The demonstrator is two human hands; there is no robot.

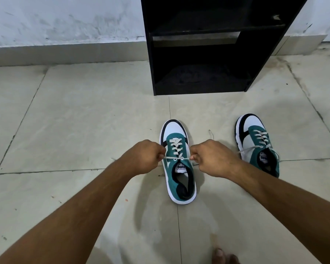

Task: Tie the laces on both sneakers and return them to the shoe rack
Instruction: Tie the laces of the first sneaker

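Two teal, white and black sneakers stand on the tiled floor, toes pointing away from me. The left sneaker (pixel 176 164) is between my hands. My left hand (pixel 143 157) pinches one end of its white lace (pixel 174 149) on the left side, and my right hand (pixel 213 159) pinches the other end on the right side. Both ends are pulled taut sideways from the top eyelets. The right sneaker (pixel 255 143) stands apart at the right, its lace ends lying loose over its sides. A black shoe rack (pixel 202 44) stands against the wall beyond the sneakers.
The rack's lower shelf (pixel 198 79) is dark and open toward me. A bare toe (pixel 220 255) shows at the bottom edge. A grey skirting (pixel 65 52) runs along the white wall. Tiled floor spreads to the left.
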